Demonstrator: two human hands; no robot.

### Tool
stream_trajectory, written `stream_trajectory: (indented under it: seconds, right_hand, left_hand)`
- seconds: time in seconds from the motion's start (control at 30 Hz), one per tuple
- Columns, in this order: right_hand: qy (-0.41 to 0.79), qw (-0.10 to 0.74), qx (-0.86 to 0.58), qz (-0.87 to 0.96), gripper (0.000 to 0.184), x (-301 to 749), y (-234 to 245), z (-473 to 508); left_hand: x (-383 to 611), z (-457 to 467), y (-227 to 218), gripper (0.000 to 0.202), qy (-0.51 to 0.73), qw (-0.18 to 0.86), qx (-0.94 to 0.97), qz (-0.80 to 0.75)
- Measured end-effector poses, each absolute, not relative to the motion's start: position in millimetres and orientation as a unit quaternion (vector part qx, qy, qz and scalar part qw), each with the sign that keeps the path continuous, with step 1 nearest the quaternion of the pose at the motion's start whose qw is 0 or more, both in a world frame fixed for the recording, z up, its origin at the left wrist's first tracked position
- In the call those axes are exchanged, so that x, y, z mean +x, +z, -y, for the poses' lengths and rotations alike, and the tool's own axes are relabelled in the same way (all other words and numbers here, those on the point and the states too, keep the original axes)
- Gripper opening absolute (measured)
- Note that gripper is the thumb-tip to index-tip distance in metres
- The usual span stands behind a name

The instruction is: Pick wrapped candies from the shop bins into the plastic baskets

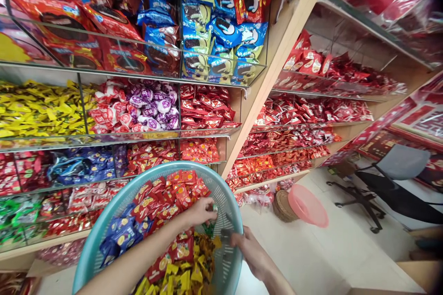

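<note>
In the head view, the left hand point(200, 212) has its fingertips nearly closed on what seems a small green sweet point(215, 209), inside the blue-green basket point(180, 165). The right hand point(252, 250) grips this basket's right rim. Its far rim appears near the shelves point(256, 103); pale floor point(287, 253) gives room rightward.

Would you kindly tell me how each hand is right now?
Left hand: fingers closed, apparently on a green candy.
Right hand: closed, apparently on the basket rim.
</note>
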State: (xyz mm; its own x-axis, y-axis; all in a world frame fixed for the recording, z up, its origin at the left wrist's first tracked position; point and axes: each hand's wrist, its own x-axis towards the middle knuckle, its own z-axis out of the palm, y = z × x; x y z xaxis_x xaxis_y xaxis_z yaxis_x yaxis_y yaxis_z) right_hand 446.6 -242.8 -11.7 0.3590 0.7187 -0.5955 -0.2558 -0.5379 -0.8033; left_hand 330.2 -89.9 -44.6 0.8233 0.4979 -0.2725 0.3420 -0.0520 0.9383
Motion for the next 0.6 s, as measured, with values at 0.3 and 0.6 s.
stream_trajectory:
  seconds: [0.3, 0.6]
  right_hand:
    - [0.548, 0.447, -0.685, 0.175, 0.022, 450, -19, 245]
    - [0.539, 0.455, -0.689, 0.166, 0.026, 447, -16, 246]
  left_hand:
    - [322, 78, -11, 0.036, 0.080, 0.849, 0.449, -0.268]
    - [339, 105, -28, 0.036, -0.124, 0.297, 0.856, -0.405]
